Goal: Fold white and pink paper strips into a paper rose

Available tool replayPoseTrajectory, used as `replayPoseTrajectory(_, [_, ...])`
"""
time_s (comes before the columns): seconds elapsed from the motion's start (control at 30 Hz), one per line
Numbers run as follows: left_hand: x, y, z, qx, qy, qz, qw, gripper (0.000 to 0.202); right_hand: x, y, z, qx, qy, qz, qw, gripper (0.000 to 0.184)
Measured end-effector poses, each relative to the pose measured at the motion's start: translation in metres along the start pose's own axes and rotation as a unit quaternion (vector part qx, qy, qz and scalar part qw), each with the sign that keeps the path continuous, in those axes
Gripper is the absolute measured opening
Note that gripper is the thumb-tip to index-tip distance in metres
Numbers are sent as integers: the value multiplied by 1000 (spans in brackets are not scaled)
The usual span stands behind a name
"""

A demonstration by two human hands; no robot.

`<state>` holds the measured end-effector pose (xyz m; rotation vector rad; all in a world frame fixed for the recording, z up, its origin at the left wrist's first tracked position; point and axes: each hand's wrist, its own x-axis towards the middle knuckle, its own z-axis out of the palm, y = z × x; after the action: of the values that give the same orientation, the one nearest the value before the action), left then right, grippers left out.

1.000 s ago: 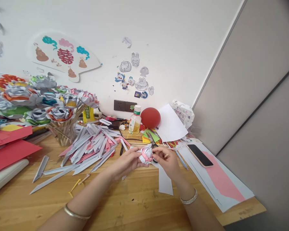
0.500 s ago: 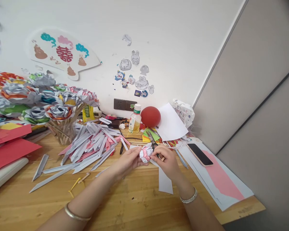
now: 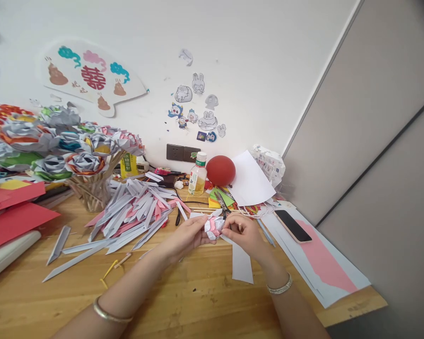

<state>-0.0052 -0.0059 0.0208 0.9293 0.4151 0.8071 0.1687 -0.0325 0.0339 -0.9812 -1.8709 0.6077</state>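
Observation:
A small white and pink folded paper flower [image 3: 214, 227] is held above the wooden table, between my two hands. My left hand [image 3: 191, 235] grips it from the left, thumb on top and fingers underneath. On the other side, my right hand [image 3: 243, 233] pinches the flower's right edge with thumb and forefinger. Behind the right hand lies a pair of scissors [image 3: 220, 199], partly hidden by it. A white paper strip [image 3: 242, 263] rests on the table below the right hand.
A heap of folded paper strips [image 3: 137, 212] lies to the left, before a jar of paper flowers [image 3: 92, 190]. Further back stand a bottle [image 3: 198, 176] and a red balloon [image 3: 221, 171]. At right, a phone [image 3: 293, 226] lies on paper sheets [image 3: 325, 287].
Both hands stay almost where they were around the paper flower. The right wrist has shifted slightly, and the whole view has moved a little.

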Motion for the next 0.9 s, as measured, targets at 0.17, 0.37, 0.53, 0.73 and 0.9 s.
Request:
replayPoseTrajectory(0.17, [0,1,0,1,-3,-1,1000,21,1,0,-1,16,-4,2,1000,17])
replayPoseTrajectory(0.37, [-3,5,5,-2,1,6,1000,20,1,-1,0,3,2,5,1000,13])
replayPoseTrajectory(0.53, [-3,5,3,6,-2,5,1000,19,0,3,2,-38,8,-22,999,12])
replayPoseTrajectory(0.73, [-3,4,3,10,9,2,1000,19,-1,6,2,-56,-16,-29,998,12])
replayPoseTrajectory(0.9, [-2,4,1,13,10,3,1000,20,0,4,2,-63,-23,-18,998,12])
